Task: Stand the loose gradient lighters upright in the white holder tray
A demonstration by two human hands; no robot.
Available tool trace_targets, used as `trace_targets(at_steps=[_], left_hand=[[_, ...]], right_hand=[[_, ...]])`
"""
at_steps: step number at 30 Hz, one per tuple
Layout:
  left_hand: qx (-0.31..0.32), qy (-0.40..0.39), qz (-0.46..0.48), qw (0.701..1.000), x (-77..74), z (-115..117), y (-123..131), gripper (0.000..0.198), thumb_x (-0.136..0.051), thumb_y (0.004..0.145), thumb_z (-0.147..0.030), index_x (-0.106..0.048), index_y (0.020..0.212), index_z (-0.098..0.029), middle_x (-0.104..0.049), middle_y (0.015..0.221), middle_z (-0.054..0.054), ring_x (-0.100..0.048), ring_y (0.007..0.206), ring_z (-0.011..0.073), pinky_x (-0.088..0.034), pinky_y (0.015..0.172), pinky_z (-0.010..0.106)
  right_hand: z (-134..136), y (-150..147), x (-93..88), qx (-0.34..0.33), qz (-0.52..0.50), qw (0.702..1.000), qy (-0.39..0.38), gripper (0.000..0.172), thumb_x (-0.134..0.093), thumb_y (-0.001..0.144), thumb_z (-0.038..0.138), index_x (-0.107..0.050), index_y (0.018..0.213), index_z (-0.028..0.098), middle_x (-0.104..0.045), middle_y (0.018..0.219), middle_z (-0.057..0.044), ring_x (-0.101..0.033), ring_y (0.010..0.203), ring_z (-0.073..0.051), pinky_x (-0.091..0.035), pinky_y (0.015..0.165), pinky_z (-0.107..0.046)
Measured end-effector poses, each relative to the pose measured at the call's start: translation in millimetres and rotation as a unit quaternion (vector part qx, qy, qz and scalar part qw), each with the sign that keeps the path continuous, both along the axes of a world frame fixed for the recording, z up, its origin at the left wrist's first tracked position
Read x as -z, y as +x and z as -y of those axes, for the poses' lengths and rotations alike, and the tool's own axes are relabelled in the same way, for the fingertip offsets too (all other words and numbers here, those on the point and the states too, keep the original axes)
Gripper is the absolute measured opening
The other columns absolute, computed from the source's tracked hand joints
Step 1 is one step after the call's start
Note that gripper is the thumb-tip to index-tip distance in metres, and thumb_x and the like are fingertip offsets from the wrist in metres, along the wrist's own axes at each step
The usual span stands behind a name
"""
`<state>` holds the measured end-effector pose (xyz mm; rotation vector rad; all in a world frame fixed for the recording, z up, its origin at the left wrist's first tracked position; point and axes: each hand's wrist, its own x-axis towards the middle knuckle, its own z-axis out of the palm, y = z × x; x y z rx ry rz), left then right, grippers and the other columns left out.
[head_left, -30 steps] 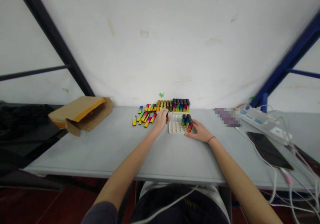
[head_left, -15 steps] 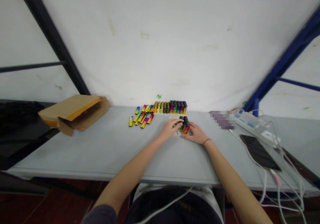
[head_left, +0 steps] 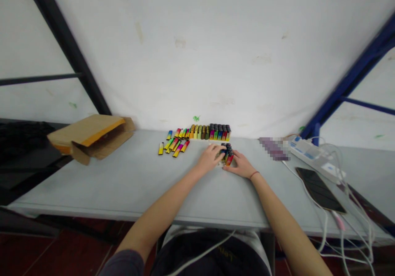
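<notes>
In the head view, a small pale tray (head_left: pixel 219 164) with several upright black-topped lighters (head_left: pixel 228 159) sits between my hands. My left hand (head_left: pixel 210 157) reaches over its left side, fingers curled around a lighter there, which they mostly hide. My right hand (head_left: pixel 242 166) braces the right side of the tray, thumb at the near corner and fingers along the outer lighters. Behind them stand a full block of black-topped lighters (head_left: pixel 220 133) and a block of yellow, green and brown lighters (head_left: pixel 199 132). Loose bright lighters (head_left: pixel 174 144) lie in a pile to the left.
An open cardboard box (head_left: pixel 92 134) lies at the left of the grey table (head_left: pixel 129 189). At the right are a phone (head_left: pixel 321 189), a power strip (head_left: pixel 317 156), tangled white cables and a blurred purple item (head_left: pixel 274 149). A white wall closes off the back.
My left fingers have shifted slightly at the lighters in the tray. My right hand stays in place. The camera view has moved a little.
</notes>
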<state>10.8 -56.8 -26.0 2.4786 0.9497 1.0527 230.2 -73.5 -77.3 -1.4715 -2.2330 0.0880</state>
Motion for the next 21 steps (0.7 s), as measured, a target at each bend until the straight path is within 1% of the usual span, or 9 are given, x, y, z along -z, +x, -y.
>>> trace_targets(at_steps=[1, 3, 6, 7, 9, 11, 13, 16, 21], left_hand=[[-0.022, 0.013, -0.025, 0.999, -2.4, 0.2, -2.3, 0.032, -0.049, 0.096, -0.031, -0.062, 0.124, -0.022, -0.063, 0.117, 0.009, -0.057, 0.111, 0.0226, -0.043, 0.102, 0.037], [-0.108, 0.026, -0.077, 0.991, -7.3, -1.7, -10.5, 0.036, -0.045, 0.098, -0.033, -0.060, 0.128, -0.022, -0.063, 0.119, 0.010, -0.055, 0.112, 0.0253, -0.041, 0.101, 0.040], [-0.275, 0.024, -0.147, 0.950, -10.7, -11.0, -31.6, 0.037, -0.040, 0.098, -0.028, -0.061, 0.127, -0.016, -0.062, 0.123, 0.016, -0.050, 0.117, 0.0320, -0.038, 0.098, 0.047], [-0.313, 0.023, -0.167, 0.935, -10.1, -15.1, -39.9, 0.037, -0.040, 0.098, -0.026, -0.062, 0.125, -0.015, -0.061, 0.126, 0.018, -0.047, 0.120, 0.0339, -0.036, 0.098, 0.049], [-0.357, 0.010, -0.198, 0.913, -6.9, -22.8, -54.9, 0.036, -0.040, 0.097, -0.023, -0.064, 0.122, -0.014, -0.059, 0.130, 0.020, -0.044, 0.123, 0.0357, -0.033, 0.099, 0.052], [-0.369, -0.018, -0.218, 0.903, -2.3, -28.2, -64.8, 0.034, -0.041, 0.096, -0.023, -0.066, 0.118, -0.014, -0.059, 0.130, 0.020, -0.043, 0.124, 0.0363, -0.030, 0.100, 0.053], [-0.363, -0.034, -0.230, 0.903, 1.4, -30.9, -68.3, 0.034, -0.042, 0.096, -0.024, -0.068, 0.115, -0.014, -0.062, 0.127, 0.020, -0.043, 0.123, 0.0362, -0.029, 0.100, 0.054], [-0.339, -0.026, -0.236, 0.910, 3.8, -31.6, -65.3, 0.036, -0.039, 0.098, -0.026, -0.070, 0.111, -0.014, -0.065, 0.121, 0.019, -0.044, 0.119, 0.0351, -0.029, 0.098, 0.055], [-0.287, -0.019, -0.256, 0.923, 5.7, -29.3, -59.4, 0.037, -0.037, 0.099, -0.030, -0.070, 0.109, -0.016, -0.067, 0.118, 0.017, -0.047, 0.117, 0.0338, -0.035, 0.094, 0.050]], right_hand=[[-0.2, 0.1, 0.2, 0.000, -0.001, 1.000, 0.001, 0.076, -0.062, 0.078, 0.070, -0.056, 0.135, 0.021, -0.056, 0.139, -0.017, -0.054, 0.126, -0.037, -0.043, 0.107, -0.054], [-0.4, 0.4, 0.4, -0.001, -0.001, 1.000, 0.005, 0.077, -0.062, 0.078, 0.071, -0.055, 0.136, 0.022, -0.056, 0.139, -0.016, -0.054, 0.126, -0.037, -0.043, 0.107, -0.055], [-0.5, 0.8, 0.7, -0.003, 0.000, 1.000, 0.007, 0.076, -0.063, 0.077, 0.070, -0.057, 0.135, 0.021, -0.056, 0.140, -0.017, -0.053, 0.127, -0.038, -0.042, 0.108, -0.054], [-0.5, 0.9, 0.8, -0.004, 0.000, 1.000, 0.006, 0.075, -0.063, 0.077, 0.070, -0.057, 0.134, 0.021, -0.056, 0.140, -0.017, -0.053, 0.127, -0.038, -0.042, 0.108, -0.054], [-0.4, 1.1, 1.0, -0.004, -0.002, 1.000, 0.004, 0.074, -0.063, 0.078, 0.069, -0.058, 0.134, 0.021, -0.056, 0.140, -0.017, -0.053, 0.128, -0.038, -0.042, 0.108, -0.054], [-0.5, 1.4, 1.2, -0.001, -0.004, 1.000, 0.000, 0.074, -0.063, 0.078, 0.070, -0.058, 0.133, 0.020, -0.056, 0.140, -0.017, -0.052, 0.128, -0.038, -0.042, 0.108, -0.054], [-0.6, 1.7, 1.4, 0.003, -0.005, 1.000, -0.003, 0.074, -0.063, 0.077, 0.070, -0.059, 0.132, 0.020, -0.056, 0.140, -0.017, -0.052, 0.129, -0.038, -0.042, 0.108, -0.054], [-1.0, 2.3, 1.4, 0.000, -0.005, 1.000, -0.005, 0.072, -0.063, 0.078, 0.069, -0.059, 0.131, 0.021, -0.057, 0.139, -0.016, -0.053, 0.128, -0.037, -0.042, 0.108, -0.053], [-1.9, 3.0, 2.1, -0.007, -0.004, 1.000, -0.006, 0.070, -0.062, 0.079, 0.068, -0.059, 0.131, 0.022, -0.058, 0.138, -0.016, -0.053, 0.128, -0.037, -0.041, 0.108, -0.054]])
